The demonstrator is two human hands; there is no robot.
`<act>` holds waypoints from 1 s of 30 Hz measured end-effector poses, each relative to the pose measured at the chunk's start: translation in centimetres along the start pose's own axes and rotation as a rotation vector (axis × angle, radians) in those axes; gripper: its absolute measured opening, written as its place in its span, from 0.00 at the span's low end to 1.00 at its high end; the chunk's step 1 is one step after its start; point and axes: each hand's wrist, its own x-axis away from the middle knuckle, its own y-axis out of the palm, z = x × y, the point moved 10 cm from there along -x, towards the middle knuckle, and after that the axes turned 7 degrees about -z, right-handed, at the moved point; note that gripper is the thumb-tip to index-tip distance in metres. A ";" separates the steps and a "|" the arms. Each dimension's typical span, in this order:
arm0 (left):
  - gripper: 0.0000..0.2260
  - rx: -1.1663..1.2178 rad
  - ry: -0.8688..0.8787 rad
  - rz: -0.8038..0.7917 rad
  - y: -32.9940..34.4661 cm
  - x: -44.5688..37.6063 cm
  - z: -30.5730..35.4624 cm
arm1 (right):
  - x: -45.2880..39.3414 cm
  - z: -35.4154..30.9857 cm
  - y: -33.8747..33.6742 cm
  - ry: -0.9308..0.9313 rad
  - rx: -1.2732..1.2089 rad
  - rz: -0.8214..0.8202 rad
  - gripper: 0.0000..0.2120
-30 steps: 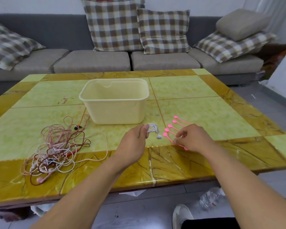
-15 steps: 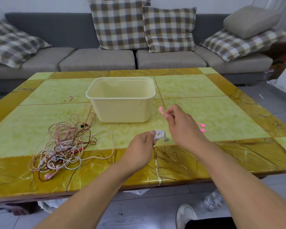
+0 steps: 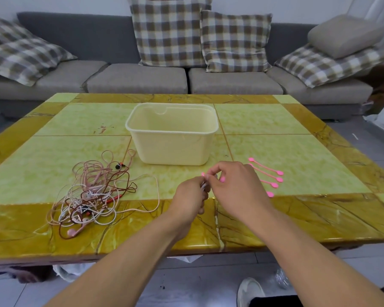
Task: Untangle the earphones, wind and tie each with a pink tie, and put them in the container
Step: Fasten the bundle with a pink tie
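A low desk (image 3: pixel 275 120) topped in pale green tiles with a veined amber border stands before a grey sofa (image 3: pixel 140 78). Four checked cushions (image 3: pixel 168 32) lean along the sofa's back and arms, with a plain beige cushion (image 3: pixel 343 34) stacked on the right-hand one. Below the desk's near edge, a white shoe (image 3: pixel 250 291) and a crumpled clear plastic bottle (image 3: pixel 283 279) lie on the grey tiled floor (image 3: pixel 186 284).

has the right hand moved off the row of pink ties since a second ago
Yes. The right hand has left the pink ties on the table and gone left, toward the container's near side, meeting the left hand.
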 end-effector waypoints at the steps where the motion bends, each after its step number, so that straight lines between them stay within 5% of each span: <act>1: 0.18 0.059 -0.014 -0.002 0.1 0.1 -0.1 | 0.0 0.0 0.0 -0.005 -0.021 0.006 0.05; 8: 0.16 0.276 -0.039 0.023 -0.1 -0.2 -0.2 | 0.4 -0.3 0.3 -0.049 -0.033 0.017 0.04; 13: 0.17 0.312 0.040 0.027 -0.6 0.0 0.7 | 0.3 0.2 2.0 -0.029 -0.334 -0.168 0.06; 19: 0.19 0.279 0.085 -0.084 -0.7 -0.2 1.8 | 0.6 2.4 2.9 0.187 -0.707 -0.338 0.04; 23: 0.18 0.212 0.066 -0.213 0.1 -0.1 2.2 | 0.3 4.0 3.6 0.281 -0.761 -0.364 0.14; 30: 0.15 0.031 -0.019 -0.325 0.6 0.8 1.7 | 0.2 3.8 4.7 0.187 -0.838 -0.583 0.19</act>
